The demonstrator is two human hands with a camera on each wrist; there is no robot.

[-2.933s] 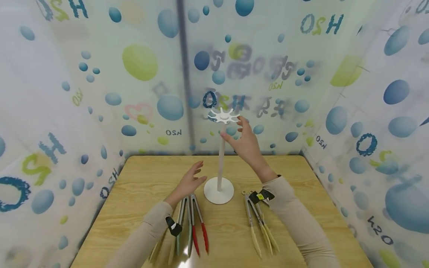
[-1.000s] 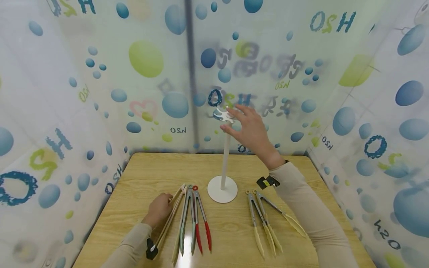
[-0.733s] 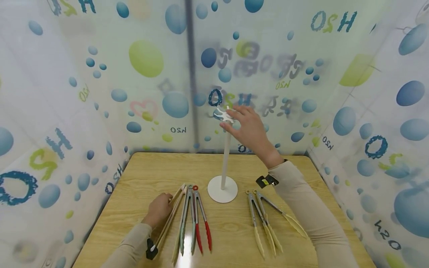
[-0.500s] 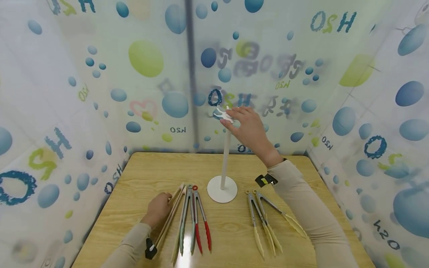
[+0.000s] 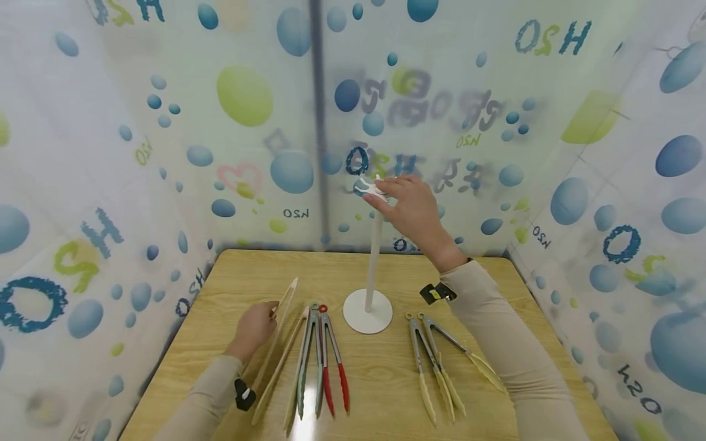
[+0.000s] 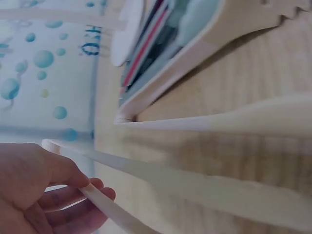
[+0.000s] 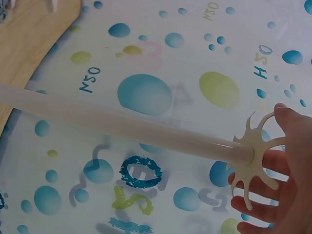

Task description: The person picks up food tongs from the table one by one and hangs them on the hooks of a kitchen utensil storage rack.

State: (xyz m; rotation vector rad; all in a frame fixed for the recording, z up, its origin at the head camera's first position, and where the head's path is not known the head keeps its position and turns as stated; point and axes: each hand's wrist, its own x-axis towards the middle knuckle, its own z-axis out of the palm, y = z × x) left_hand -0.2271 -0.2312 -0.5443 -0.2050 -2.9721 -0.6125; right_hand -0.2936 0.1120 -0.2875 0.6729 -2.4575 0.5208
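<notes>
My left hand pinches one arm of a pair of cream tongs; in the left wrist view the thumb and fingers close on that arm, and the tongs' hinge end is tilted up. A second cream pair lies just right of it. At the top of a white stand, my right hand holds the hooked head. The right wrist view has the thumb on a hook's edge and the other fingers behind the hooked head.
Right of my left hand lie green-tipped tongs and red-tipped tongs. The stand's round base rests mid-table. Several cream-tipped tongs lie on the right of the wooden table. Patterned curtains surround it.
My left hand has come down to the cream tongs, taken hold of one pair and drawn it left and upward from its neighbour. My right hand has moved over the stand's head and gripped it.
</notes>
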